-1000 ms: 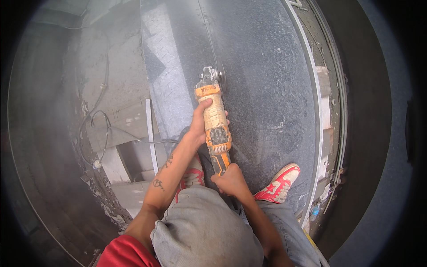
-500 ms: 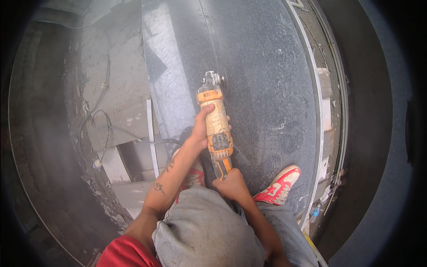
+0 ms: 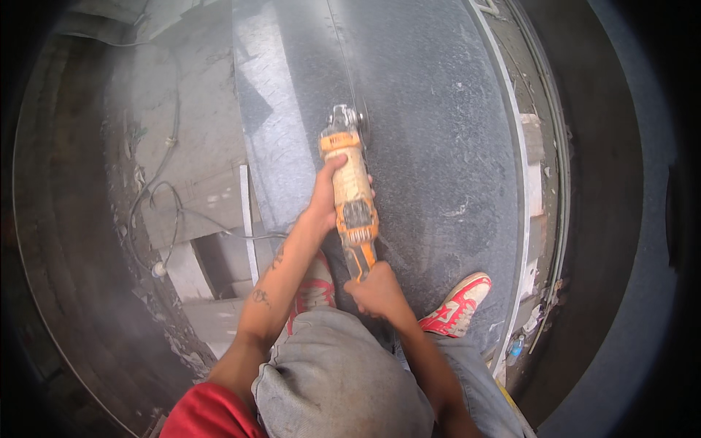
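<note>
An orange and cream angle grinder (image 3: 353, 179) points away from me over a dark grey stone slab (image 3: 453, 146). My left hand (image 3: 326, 191) is closed round its cream body, thumb on top. Behind it, my right hand (image 3: 376, 290) grips the rear handle. The grinder's disc (image 3: 364, 125) stands on edge at the right of the head, at a thin straight line (image 3: 339, 36) running away along the slab. Whether the disc's lower edge is in the stone is hidden. Pale dust hazes the view.
My red and white shoes (image 3: 457, 303) are on the slab, one on each side. A grey cable (image 3: 175, 193) loops over the concrete at left, near a pale strip (image 3: 249, 219). Pipes (image 3: 562, 182) run beyond the slab's right edge; a small blue bottle (image 3: 516, 346) lies there.
The grinder and both hands have moved slightly forward, away from me, and a little left along the line. My feet have stayed put.
</note>
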Tool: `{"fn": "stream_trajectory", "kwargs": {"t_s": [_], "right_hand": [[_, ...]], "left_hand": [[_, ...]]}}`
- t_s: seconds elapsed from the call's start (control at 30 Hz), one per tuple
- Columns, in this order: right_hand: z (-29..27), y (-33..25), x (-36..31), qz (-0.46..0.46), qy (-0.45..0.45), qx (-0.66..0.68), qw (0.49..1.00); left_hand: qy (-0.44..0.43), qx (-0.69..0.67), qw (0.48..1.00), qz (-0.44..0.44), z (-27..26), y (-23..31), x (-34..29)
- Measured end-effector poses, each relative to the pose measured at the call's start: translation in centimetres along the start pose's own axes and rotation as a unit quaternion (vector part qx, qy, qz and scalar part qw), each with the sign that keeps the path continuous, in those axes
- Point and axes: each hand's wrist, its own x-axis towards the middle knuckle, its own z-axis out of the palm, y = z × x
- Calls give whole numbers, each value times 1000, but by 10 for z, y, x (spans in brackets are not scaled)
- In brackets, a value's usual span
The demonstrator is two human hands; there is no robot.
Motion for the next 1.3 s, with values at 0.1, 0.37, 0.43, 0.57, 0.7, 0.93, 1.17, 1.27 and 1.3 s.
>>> {"fn": "stream_trajectory", "kwargs": {"t_s": [0.1, 0.37, 0.43, 0.57, 0.7, 0.93, 1.17, 1.27, 1.3], "right_hand": [[10, 28, -3, -32, 26, 1, 999], [-2, 2, 14, -61, -6, 42, 997], [-5, 5, 19, -74, -10, 55, 996], [0, 12, 8, -19, 1, 10, 1000], [5, 23, -1, -9, 14, -16, 1000], [10, 41, 1, -25, 35, -26, 999], [9, 50, 0, -22, 42, -78, 996], [10, 51, -2, -17, 36, -76, 996], [10, 51, -3, -18, 34, -72, 997]], "left_hand": [[-13, -2, 1000, 2, -2, -14, -12], [-30, -4, 999, 10, 3, 12, 8], [-22, 7, 1000, 9, 6, 14, 13], [-13, 6, 1000, 7, 2, -1, 1], [-19, 5, 1000, 0, -3, -15, -10], [-23, 14, 1000, 2, -3, -21, -16], [-22, 8, 1000, -3, -4, -27, -19], [-10, 9, 1000, -8, -5, -29, -23], [-10, 6, 1000, -11, -5, -30, -24]]}}
